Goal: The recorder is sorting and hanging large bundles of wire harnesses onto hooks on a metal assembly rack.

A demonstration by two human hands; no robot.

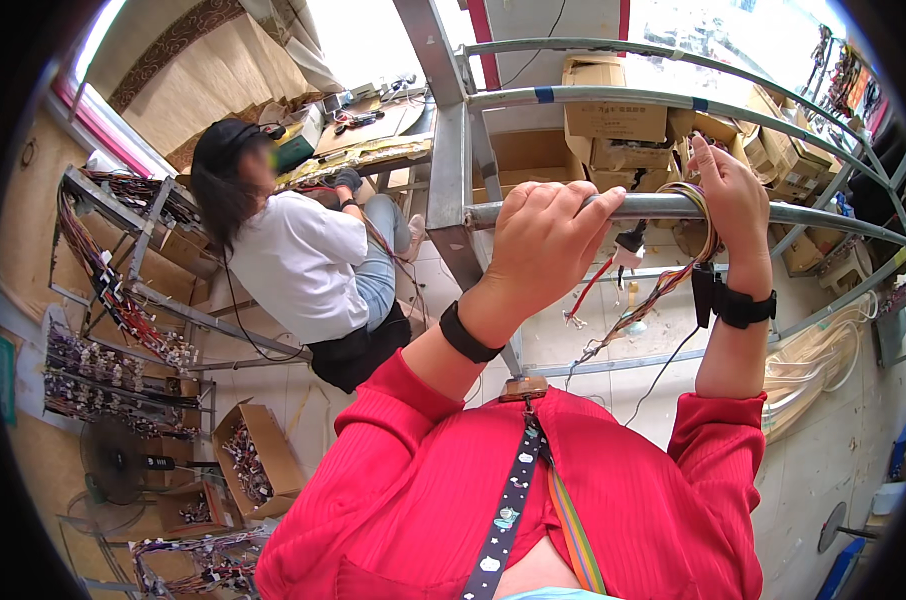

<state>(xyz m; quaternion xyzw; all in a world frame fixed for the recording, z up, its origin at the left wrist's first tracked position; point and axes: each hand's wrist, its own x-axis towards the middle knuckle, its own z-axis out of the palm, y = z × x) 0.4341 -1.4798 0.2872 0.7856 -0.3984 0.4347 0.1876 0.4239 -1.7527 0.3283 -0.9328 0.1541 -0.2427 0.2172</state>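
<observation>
Curled over a grey metal rail (648, 206), my left hand (553, 235) grips it, its index finger lying along the top. My right hand (730, 190) is raised at the rail's right part, with its visible fingers stretched upward. Against its palm side, a bundle of multicoloured wires (711, 222) loops over the rail. The bundle's loose ends hang down to the left below the rail. Between my hands, a black cable with a white connector (629, 250) and a red lead hangs under the rail. Some fingers of my right hand are hidden.
A co-worker in a white shirt (308, 255) sits at a cluttered workbench (373, 150) on the left. Racks of wire harnesses (113, 270), a fan (113, 460) and an open carton (258, 455) stand at left. Cardboard boxes (618, 110) are beyond the rail; pale tubing (818, 375) lies right.
</observation>
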